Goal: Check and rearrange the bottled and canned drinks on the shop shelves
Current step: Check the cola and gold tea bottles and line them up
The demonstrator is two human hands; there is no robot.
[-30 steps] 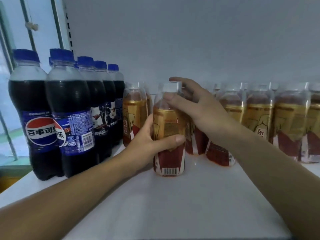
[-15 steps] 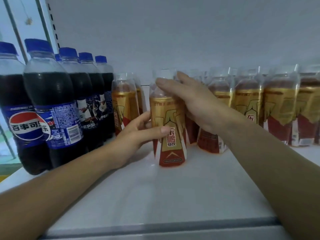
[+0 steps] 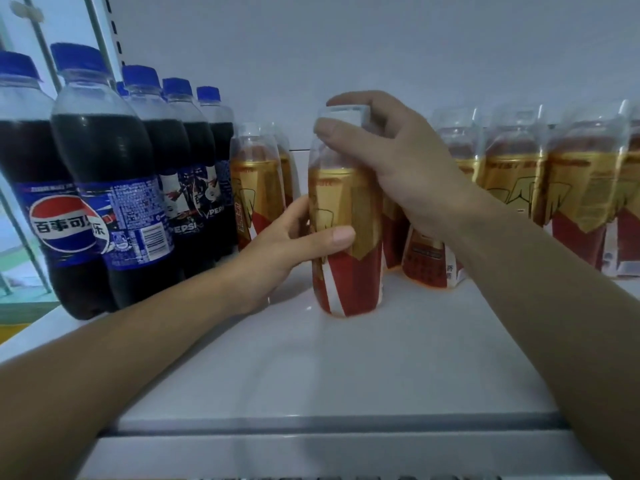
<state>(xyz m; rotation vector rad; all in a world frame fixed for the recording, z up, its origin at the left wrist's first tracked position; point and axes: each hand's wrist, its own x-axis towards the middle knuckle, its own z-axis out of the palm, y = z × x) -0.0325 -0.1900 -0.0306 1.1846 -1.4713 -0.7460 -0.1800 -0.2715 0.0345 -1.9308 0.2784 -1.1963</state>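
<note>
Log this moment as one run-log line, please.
gold-and-red bottle: upright on shelf | left hand: grips its body | right hand: grips its top | cola bottles: at left

One bottle (image 3: 347,237) stands before the row (image 3: 540,188), cola bottles (image 3: 104,188) left.

The clear plastic bottle with a gold-and-red film label (image 3: 349,244) looks smooth and glossy, and its white cap (image 3: 341,114) is duller plastic. The dark cola bottles with blue plastic caps (image 3: 104,157) shine, wrapped in slick printed film. The white shelf board (image 3: 311,375) is smooth with a faint sheen.
</note>
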